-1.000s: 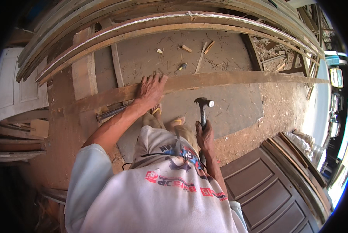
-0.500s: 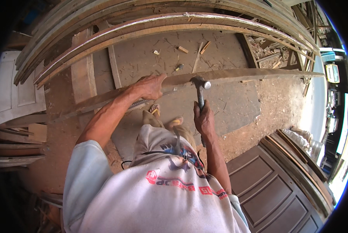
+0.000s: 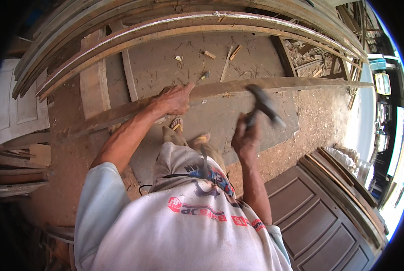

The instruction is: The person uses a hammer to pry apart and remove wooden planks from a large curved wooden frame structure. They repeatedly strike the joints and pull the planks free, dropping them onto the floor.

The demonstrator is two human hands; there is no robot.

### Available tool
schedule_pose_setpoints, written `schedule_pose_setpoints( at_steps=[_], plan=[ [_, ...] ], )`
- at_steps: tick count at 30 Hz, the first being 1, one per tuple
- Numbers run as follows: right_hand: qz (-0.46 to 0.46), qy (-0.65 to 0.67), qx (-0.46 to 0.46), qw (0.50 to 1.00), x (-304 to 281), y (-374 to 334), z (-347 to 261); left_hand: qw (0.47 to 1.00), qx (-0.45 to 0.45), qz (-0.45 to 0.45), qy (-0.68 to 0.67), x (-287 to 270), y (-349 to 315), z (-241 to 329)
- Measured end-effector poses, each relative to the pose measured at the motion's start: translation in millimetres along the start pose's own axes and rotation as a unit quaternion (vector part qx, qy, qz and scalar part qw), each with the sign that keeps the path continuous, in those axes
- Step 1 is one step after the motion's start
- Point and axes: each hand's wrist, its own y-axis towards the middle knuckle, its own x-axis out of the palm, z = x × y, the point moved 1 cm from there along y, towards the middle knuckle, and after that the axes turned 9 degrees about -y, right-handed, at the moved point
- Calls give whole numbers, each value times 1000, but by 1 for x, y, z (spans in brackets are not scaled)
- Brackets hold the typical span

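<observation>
A long wooden plank [image 3: 220,89] stretches across in front of me, from the lower left to the far right. My left hand [image 3: 175,101] is closed over the plank left of its middle, with the thumb side toward the top edge. To the right, my right hand [image 3: 247,137] grips a hammer [image 3: 266,108] by its handle. The hammer's head is blurred by motion and sits apart from the plank, raised and tilted. Its handle is mostly hidden in my fist. Wood bits lie on the plank beside the hammer.
Long stacked boards [image 3: 166,40] span the far side. A dark panelled door [image 3: 310,212] lies at the lower right beside stacked planks [image 3: 346,194]. A pale panelled door [image 3: 19,104] stands at the left. Wood scraps [image 3: 209,55] and shavings litter the ground.
My right hand has drawn the hammer away from the plank, toward the right, and turned its head. My left hand stays on the plank.
</observation>
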Motion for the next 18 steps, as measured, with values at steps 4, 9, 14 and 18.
schedule_pose_setpoints(
  at_steps=[4, 9, 14, 18],
  plan=[
    [-167, -103, 192, 962, 17, -45, 36, 992, 44, 80, 91, 23, -1, -4],
    [-92, -4, 174, 981, -14, -20, -19, 997, 17, 52, 46, 11, -7, 5],
    [153, 275, -90, 945, -49, 26, -89, 998, 17, 36, 38, 12, -5, -6],
    [158, 192, -149, 957, -20, 16, -44, 999, 34, 25, 24, 8, -4, -7]
  ],
)
